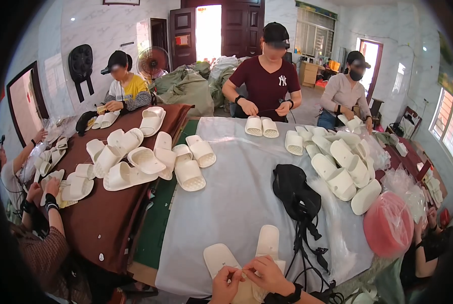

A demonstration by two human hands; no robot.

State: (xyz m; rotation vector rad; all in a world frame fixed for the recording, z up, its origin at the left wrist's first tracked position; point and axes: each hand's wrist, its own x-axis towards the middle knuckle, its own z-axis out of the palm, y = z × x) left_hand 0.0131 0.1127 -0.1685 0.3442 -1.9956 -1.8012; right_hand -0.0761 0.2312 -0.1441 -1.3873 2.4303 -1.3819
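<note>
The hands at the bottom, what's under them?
Two white slippers lie beneath the left hand and right hand, on a grey sheet. The hands cover parts of the slippers, so those parts can't be seen.

The slippers (220, 257) look matt and rubbery, the clear bag (404, 188) glossy plastic.

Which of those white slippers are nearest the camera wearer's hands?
The cream-white pair of backless slippers at the near edge of the pale grey tabletop: left hand and right hand are over it; the others lie farther away.
</note>
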